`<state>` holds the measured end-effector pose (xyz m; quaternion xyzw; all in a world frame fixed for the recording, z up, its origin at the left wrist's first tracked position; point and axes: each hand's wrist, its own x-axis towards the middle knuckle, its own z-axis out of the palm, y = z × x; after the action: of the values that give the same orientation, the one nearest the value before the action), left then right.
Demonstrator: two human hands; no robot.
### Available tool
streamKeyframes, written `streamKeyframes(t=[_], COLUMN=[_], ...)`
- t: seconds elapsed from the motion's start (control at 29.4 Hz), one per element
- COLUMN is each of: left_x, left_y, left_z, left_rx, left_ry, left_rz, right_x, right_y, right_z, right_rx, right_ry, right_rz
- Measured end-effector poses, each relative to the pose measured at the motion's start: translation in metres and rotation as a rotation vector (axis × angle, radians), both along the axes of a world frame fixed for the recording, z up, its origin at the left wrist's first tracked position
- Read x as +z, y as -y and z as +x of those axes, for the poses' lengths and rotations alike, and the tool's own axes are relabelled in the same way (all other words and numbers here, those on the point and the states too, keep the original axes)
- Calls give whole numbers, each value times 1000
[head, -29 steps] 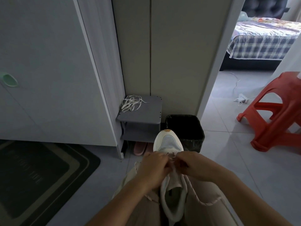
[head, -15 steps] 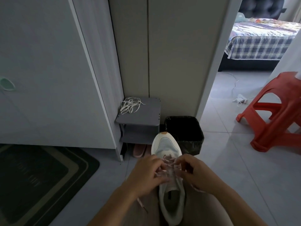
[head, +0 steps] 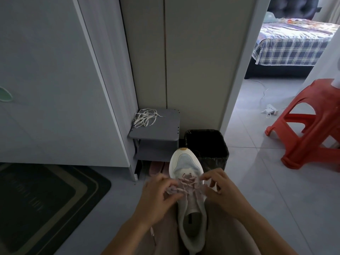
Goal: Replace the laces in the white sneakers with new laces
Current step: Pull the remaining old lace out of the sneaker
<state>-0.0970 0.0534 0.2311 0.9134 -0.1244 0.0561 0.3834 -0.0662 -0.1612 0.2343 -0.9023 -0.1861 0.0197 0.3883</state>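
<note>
Both sets of fingers are curled in tight: left hand (head: 158, 197) pinches the pink lace (head: 185, 182) on one side of the eyelets, right hand (head: 225, 193) pinches it on the other. The white sneaker (head: 185, 162) lies on my lap, toe pointing away. A loose bunch of white laces (head: 145, 117) sits on the grey shelf (head: 161, 132) beside the black bin (head: 206, 142).

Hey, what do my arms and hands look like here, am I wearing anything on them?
Both forearms are bare, no sleeves in view. The left hand and right hand show no gloves, watch or rings, though blur hides fine detail.
</note>
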Motion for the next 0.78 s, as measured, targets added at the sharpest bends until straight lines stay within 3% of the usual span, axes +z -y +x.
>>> streamKeyframes(t=[0.1, 0.17, 0.27, 0.34, 0.44, 0.54, 0.68, 0.78], left_x=[13, 17, 17, 10, -1, -1, 12, 14], left_y=[19, 25, 9, -8, -15, -3, 20, 17], left_z=[6, 10, 13, 10, 0, 0, 10, 17], left_rx=[-82, -91, -100, 14, 113, 20, -105, -164], left_ry=[153, 155, 74, -7, -151, -116, 103, 91], left_rz=[251, 266, 82, -138, -304, -131, 388, 366], right_x=[0, 2, 1, -4, -13, -8, -2, -3], right_y=[-11, -13, 5, 19, 20, 11, -8, -6], right_z=[6, 9, 9, 2, -8, -2, 8, 9], right_rx=[93, 122, 4, -144, -201, -123, 80, 105], right_ry=[146, 187, 94, 32, -46, -70, 124, 161], right_rz=[-180, -199, -59, 90, 117, 115, -268, -175])
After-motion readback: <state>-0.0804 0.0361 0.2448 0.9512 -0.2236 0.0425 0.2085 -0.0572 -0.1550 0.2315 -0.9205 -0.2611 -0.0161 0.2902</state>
